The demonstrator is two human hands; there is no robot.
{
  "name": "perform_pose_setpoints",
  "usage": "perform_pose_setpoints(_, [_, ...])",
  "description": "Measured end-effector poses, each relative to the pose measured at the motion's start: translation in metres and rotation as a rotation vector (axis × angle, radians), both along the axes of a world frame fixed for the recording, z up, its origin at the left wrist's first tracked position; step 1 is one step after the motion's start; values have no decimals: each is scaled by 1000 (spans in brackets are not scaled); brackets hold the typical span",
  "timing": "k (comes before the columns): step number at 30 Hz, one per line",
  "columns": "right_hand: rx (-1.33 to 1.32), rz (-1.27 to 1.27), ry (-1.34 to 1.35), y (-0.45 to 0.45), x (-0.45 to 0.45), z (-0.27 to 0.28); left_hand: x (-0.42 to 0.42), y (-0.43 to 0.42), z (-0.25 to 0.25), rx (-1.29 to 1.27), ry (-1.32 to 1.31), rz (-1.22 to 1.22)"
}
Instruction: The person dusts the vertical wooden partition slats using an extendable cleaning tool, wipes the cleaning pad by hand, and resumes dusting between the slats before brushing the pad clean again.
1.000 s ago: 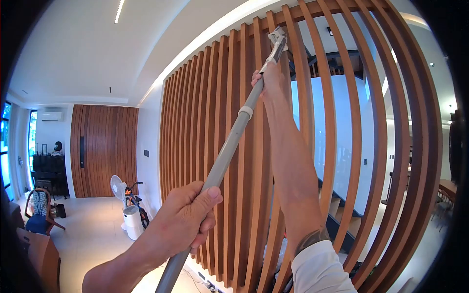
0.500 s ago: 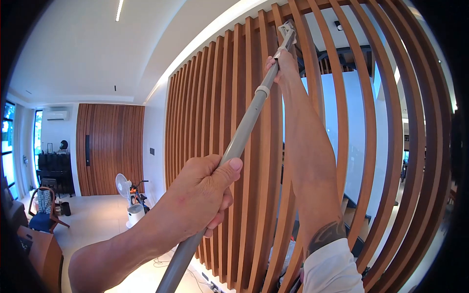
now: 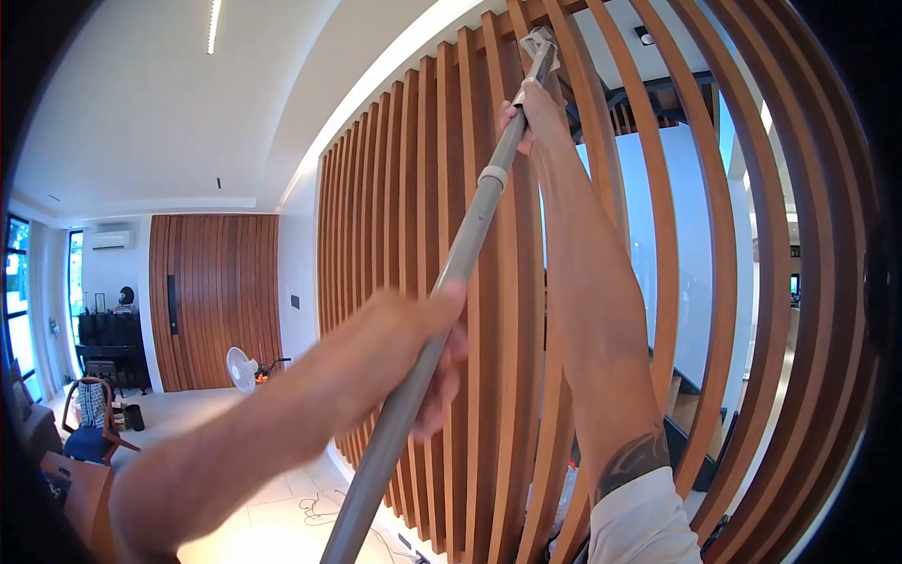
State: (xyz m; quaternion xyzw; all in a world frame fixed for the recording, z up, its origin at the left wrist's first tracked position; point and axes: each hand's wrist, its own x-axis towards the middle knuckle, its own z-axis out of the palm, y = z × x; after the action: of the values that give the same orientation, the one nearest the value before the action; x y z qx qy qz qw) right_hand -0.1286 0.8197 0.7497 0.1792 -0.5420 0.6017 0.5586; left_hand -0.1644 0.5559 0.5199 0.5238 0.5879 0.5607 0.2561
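A long grey pole (image 3: 467, 239) runs diagonally from the bottom centre up to a pale head (image 3: 539, 47), which is against the top of the wooden slats (image 3: 477, 310). Lower down, my left hand (image 3: 404, 343) is closed round the pole, slightly blurred, with the thumb on top. Near the pole's upper end my right hand (image 3: 537, 117) grips it just below the head, the arm stretched up in front of the slats. A pale collar (image 3: 492, 176) shows on the pole between my hands.
Stairs (image 3: 693, 414) are visible behind the slats at the right. To the left are a wooden door (image 3: 221, 301), a white fan (image 3: 241, 369), a blue-seated chair (image 3: 89, 423) and a brown table (image 3: 89, 489). Cables (image 3: 319, 512) lie on the floor.
Both hands and the pole first moved right across the view. Since then the pole's head has shifted slightly left and up, and my left hand has moved a little up the pole.
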Motion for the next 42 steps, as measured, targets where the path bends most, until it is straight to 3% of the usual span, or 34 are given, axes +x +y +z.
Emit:
perform_pose_setpoints(5, [-10,39,78,0,-6,5,14,52,67,142,-64,77])
perform_pose_setpoints(8, [-13,82,120,3,-7,6,16,60,82,183,117,223])
perform_pose_setpoints(13, [140,41,82,2,-2,1,-6,52,82,243,179,114])
perform_pose_setpoints(15, [160,-176,-73,2,3,0,1,48,76,247,160,116])
perform_pose_setpoints(19, [-56,-59,90,-11,0,10,3,51,71,252,111,122])
perform_pose_setpoints(28, [76,-351,-38,-6,1,14,5,56,61,275,118,148])
perform_pose_setpoints(42, [97,-427,-29,-11,-2,5,2,44,51,249,144,137])
